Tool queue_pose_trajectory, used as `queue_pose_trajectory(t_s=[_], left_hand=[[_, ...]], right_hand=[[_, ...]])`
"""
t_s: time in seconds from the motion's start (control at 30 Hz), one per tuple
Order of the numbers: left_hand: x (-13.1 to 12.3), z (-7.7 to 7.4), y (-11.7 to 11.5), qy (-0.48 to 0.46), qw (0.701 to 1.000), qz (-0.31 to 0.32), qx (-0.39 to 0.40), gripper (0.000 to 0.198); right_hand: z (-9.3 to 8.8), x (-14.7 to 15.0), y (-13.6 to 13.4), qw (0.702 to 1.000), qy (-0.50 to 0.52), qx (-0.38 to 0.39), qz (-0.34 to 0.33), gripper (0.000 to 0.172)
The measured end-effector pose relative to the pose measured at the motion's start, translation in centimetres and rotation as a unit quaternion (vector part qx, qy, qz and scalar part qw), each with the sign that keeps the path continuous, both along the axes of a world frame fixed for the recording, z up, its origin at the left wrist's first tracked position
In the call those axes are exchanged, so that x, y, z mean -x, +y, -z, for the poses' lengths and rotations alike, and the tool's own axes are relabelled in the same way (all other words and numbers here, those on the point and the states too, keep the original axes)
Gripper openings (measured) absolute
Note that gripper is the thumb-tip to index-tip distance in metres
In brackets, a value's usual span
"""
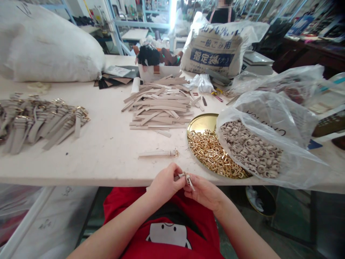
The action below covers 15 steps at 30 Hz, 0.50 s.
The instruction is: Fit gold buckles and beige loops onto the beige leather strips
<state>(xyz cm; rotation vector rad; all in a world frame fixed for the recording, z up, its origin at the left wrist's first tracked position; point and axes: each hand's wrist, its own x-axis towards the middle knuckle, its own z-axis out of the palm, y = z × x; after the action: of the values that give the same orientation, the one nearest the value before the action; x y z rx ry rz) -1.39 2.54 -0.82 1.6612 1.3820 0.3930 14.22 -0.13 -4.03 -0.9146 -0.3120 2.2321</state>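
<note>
My left hand and my right hand meet over the table's front edge. Between their fingertips is a small beige strap piece; its far side is hidden by my fingers. My left thumb and fingers pinch one end, and my right fingers close round the other. Just beyond them lies a finished-looking beige strap with a gold buckle at its right end. To the right, a round gold tray bears many gold buckles. A plastic bag with beige loops overlaps the tray.
A pile of beige strips lies at the table's middle. Buckled straps are heaped at the left. Behind stand a big white sack, a box and a printed bag. A person is in the background.
</note>
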Motion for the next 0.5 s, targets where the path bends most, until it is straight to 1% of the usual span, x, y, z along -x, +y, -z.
queue_pose_trajectory(t_s=[0.13, 0.23, 0.3, 0.33, 0.4, 0.47, 0.5], left_hand=[[0.0, 0.4, -0.5, -0.005, 1.000, -0.005, -0.013, 0.019], [0.4, 0.3, -0.9, -0.055, 0.998, -0.008, 0.002, 0.018], [0.8, -0.1, -1.2, -0.113, 0.993, -0.007, 0.035, 0.016], [0.9, -0.3, -1.3, -0.144, 0.988, -0.007, 0.056, 0.017], [1.1, -0.6, -1.6, -0.192, 0.977, -0.010, 0.093, 0.018], [1.0, -0.7, -1.8, -0.206, 0.973, -0.016, 0.099, 0.019], [0.8, -0.7, -1.9, -0.201, 0.975, -0.019, 0.090, 0.020]], right_hand=[[-0.2, 0.3, -0.4, 1.000, -0.010, -0.010, 0.015, 0.020], [-0.5, 0.6, -0.6, 0.995, -0.039, -0.069, 0.055, 0.020], [-0.8, 0.7, -0.7, 0.984, -0.094, -0.123, 0.088, 0.023], [-0.9, 0.8, -0.8, 0.973, -0.141, -0.153, 0.104, 0.026], [-1.2, 1.0, -0.9, 0.933, -0.261, -0.211, 0.132, 0.029], [-1.5, 1.1, -1.1, 0.886, -0.358, -0.247, 0.159, 0.029], [-1.6, 1.2, -1.3, 0.873, -0.382, -0.256, 0.165, 0.028]])
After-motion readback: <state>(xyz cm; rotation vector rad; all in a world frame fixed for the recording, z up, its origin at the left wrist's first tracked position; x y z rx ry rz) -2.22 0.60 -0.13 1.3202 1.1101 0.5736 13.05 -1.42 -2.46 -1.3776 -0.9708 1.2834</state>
